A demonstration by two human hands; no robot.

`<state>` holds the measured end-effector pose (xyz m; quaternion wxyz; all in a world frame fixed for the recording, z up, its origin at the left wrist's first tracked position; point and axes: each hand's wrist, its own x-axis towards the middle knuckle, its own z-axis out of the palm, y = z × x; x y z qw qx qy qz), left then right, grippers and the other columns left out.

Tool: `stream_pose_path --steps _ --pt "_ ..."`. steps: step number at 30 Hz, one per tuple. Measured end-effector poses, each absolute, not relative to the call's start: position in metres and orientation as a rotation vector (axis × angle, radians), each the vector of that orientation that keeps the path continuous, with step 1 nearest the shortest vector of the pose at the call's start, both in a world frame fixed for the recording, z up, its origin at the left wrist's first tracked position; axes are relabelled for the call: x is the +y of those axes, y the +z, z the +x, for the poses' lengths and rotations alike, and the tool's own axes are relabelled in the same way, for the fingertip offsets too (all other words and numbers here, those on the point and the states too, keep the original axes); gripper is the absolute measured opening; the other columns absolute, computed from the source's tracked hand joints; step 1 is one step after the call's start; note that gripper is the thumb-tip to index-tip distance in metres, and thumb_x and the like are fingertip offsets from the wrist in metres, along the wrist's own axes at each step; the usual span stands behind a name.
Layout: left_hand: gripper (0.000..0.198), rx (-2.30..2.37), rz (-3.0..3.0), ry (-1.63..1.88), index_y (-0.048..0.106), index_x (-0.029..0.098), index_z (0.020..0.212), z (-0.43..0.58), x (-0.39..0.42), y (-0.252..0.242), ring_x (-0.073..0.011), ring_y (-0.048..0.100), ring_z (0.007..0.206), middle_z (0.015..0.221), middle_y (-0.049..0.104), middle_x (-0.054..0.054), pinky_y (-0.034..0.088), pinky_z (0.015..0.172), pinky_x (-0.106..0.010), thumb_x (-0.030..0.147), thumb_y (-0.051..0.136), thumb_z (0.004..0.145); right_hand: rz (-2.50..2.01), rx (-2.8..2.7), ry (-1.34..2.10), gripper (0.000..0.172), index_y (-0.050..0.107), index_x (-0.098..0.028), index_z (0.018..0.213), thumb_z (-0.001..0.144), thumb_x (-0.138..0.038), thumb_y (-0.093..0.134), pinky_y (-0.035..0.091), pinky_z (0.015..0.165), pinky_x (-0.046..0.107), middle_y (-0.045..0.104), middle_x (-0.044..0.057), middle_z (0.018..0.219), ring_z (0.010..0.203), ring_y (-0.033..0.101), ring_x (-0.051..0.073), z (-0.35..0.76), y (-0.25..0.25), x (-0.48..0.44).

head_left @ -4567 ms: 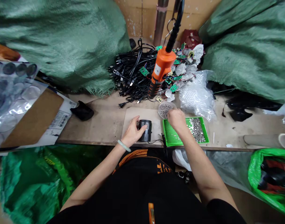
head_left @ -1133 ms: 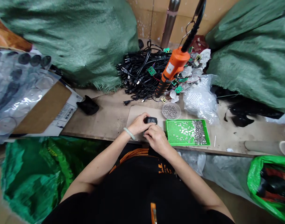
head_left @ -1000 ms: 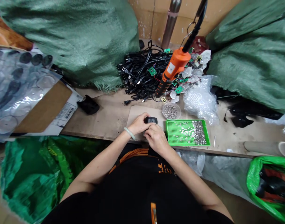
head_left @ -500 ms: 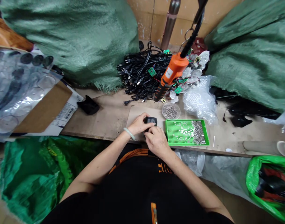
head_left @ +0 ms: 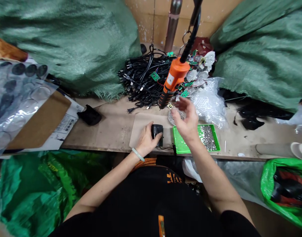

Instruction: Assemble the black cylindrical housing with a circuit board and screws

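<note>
Right hand (head_left: 187,118) has lifted off, open above the dish of small metal parts (head_left: 172,119), leaving left hand (head_left: 146,142) alone clamping the black cylindrical housing (head_left: 157,131) on the cardboard sheet (head_left: 139,126).
</note>
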<state>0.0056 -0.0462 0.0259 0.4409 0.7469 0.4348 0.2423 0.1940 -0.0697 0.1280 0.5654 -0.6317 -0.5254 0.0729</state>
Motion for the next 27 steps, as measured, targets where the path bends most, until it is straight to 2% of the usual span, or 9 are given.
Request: stream_pose_path --steps 3,6,9,11,15,17,22,27 --pt "0.083 1.087 1.903 0.658 0.032 0.012 0.157 0.012 -0.059 0.018 -0.0413 0.047 0.144 0.150 0.049 -0.026 0.039 0.119 -0.063 0.045 0.069 0.090 -1.332 -1.314 0.154 0.073 0.043 -0.030 0.147 0.089 -0.062 0.074 0.054 0.104 0.050 0.060 0.010 0.136 0.120 0.063 0.027 0.200 0.144 -0.031" --pt "0.079 1.058 1.900 0.708 0.026 0.014 0.160 0.016 -0.065 0.012 -0.0385 0.037 0.153 0.159 0.040 -0.026 0.033 0.124 -0.062 0.037 0.063 0.094 -1.233 -1.364 0.194 0.082 0.038 -0.031 0.148 0.085 -0.068 0.076 0.055 0.103 0.051 0.062 0.007 0.130 0.117 0.064 0.026 0.195 0.152 0.000" --pt "0.074 1.022 1.927 0.701 0.025 0.012 0.160 0.016 -0.065 0.009 -0.0378 0.026 0.160 0.166 0.029 -0.028 0.027 0.127 -0.063 0.032 0.058 0.096 -1.243 -1.338 0.255 0.071 0.048 -0.028 0.137 0.085 -0.070 0.074 0.059 0.096 0.047 0.066 0.002 0.109 0.103 0.067 0.022 0.187 0.158 0.014" --pt "0.075 1.008 1.943 0.693 0.025 0.013 0.160 0.016 -0.064 0.007 -0.0380 0.024 0.160 0.169 0.026 -0.028 0.026 0.128 -0.064 0.030 0.058 0.095 -1.271 -1.303 0.273 0.062 0.055 -0.026 0.124 0.085 -0.071 0.073 0.060 0.091 0.045 0.063 -0.002 0.095 0.094 0.066 0.020 0.182 0.165 0.011" --pt "0.077 1.014 1.934 0.691 0.027 0.014 0.160 0.010 -0.058 0.006 -0.0370 0.029 0.159 0.168 0.031 -0.025 0.028 0.128 -0.062 0.025 0.061 0.091 -1.311 -1.198 0.333 0.051 0.059 -0.023 0.094 0.082 -0.068 0.079 0.060 0.078 0.036 0.056 -0.005 0.076 0.078 0.062 0.016 0.178 0.186 -0.014" --pt "0.075 1.053 1.908 0.670 0.030 0.014 0.159 0.005 -0.055 0.006 -0.0365 0.035 0.156 0.165 0.037 -0.024 0.031 0.128 -0.060 0.025 0.060 0.091 -1.299 -1.130 0.414 0.049 0.057 -0.024 0.085 0.080 -0.066 0.081 0.058 0.067 0.032 0.055 -0.005 0.071 0.068 0.059 0.015 0.178 0.190 -0.030" --pt "0.073 1.108 1.942 0.649 0.032 0.013 0.160 0.001 -0.055 0.011 -0.0365 0.046 0.147 0.155 0.048 -0.023 0.038 0.123 -0.060 0.029 0.058 0.093 -1.180 -0.950 0.632 0.042 0.060 -0.024 0.085 0.083 -0.061 0.081 0.046 0.045 0.027 0.053 -0.008 0.059 0.046 0.051 0.010 0.175 0.169 -0.063" --pt "0.077 1.062 2.021 0.667 0.032 0.018 0.159 0.006 -0.059 0.015 -0.0364 0.048 0.142 0.149 0.049 -0.021 0.042 0.118 -0.061 0.034 0.064 0.091 -1.173 -0.895 0.698 0.040 0.062 -0.026 0.084 0.082 -0.063 0.079 0.046 0.044 0.030 0.054 -0.006 0.059 0.044 0.051 0.012 0.169 0.141 -0.079"
